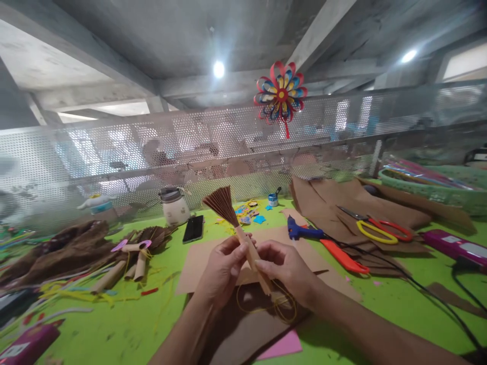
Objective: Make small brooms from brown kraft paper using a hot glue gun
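Note:
Both hands hold a pleated brown paper fan (pixel 221 204), its spread end pointing up and left. A lighter paper strip (pixel 253 256) forms its lower part. My left hand (pixel 227 258) pinches the neck from the left, fingers closed. Closed fingers of my right hand (pixel 279 259) grip the strip's right side lower down. Below them a loop of thin yellow string (pixel 288 310) dangles over a dark brown sheet (pixel 243 332). Under the hands lies a tan paper sheet (pixel 194 266).
Right of my hands lie a blue glue gun (pixel 304 229), an orange-handled cutter (pixel 344 257) and scissors (pixel 380 230) on brown paper. A phone (pixel 193 229), a jar (pixel 175 208) and paper rolls (pixel 140 263) stand or lie left. A perforated metal screen (pixel 228 137) rises behind.

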Demonstrator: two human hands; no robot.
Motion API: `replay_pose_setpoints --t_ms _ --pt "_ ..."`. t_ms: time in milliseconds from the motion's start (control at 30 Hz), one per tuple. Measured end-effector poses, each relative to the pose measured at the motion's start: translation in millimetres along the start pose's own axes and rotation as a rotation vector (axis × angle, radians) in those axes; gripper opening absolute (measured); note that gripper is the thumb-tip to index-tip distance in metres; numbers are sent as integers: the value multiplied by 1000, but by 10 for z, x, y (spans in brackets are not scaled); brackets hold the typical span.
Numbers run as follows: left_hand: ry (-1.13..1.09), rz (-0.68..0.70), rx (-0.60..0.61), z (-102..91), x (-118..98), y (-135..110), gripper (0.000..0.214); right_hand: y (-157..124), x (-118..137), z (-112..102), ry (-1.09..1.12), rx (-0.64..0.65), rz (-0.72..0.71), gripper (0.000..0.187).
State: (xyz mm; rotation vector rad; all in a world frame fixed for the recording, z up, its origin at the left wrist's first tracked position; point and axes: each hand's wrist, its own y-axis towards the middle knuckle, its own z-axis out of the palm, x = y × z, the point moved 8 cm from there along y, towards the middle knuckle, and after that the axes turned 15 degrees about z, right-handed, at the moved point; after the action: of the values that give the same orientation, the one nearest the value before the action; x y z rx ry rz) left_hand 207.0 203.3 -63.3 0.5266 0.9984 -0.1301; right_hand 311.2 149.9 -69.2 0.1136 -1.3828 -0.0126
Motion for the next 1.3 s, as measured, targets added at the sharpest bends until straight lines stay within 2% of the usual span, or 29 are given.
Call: replay_pose_setpoints --t_ms 167,333,533,700,867,933,1067,1300 --pt "58 32 -34 -23 -19 7 29 21 -52 -3 -67 -30 -13 28" --pt "118 -1 -37 -29 54 -6 31 16 -90 -29 -179 -124 0 26" --pt "152 45 -15 -17 53 -30 29 -38 -32 -29 -282 -191 -19 24" --pt "159 103 -9 -21 39 -30 25 -19 -67 -7 -217 -164 -22 30" --pt "203 144 65 -28 32 6 26 64 -121 -23 -194 -134 -50 28" --pt "229 152 56 -57 24 21 27 97 -136 -28 -186 -114 -65 27" --pt "171 88 -3 -99 72 48 28 168 -173 -46 -142 -65 -78 26" --pt "100 4 2 -48 158 112 28 284 -214 -149 -84 -66 -95 25"
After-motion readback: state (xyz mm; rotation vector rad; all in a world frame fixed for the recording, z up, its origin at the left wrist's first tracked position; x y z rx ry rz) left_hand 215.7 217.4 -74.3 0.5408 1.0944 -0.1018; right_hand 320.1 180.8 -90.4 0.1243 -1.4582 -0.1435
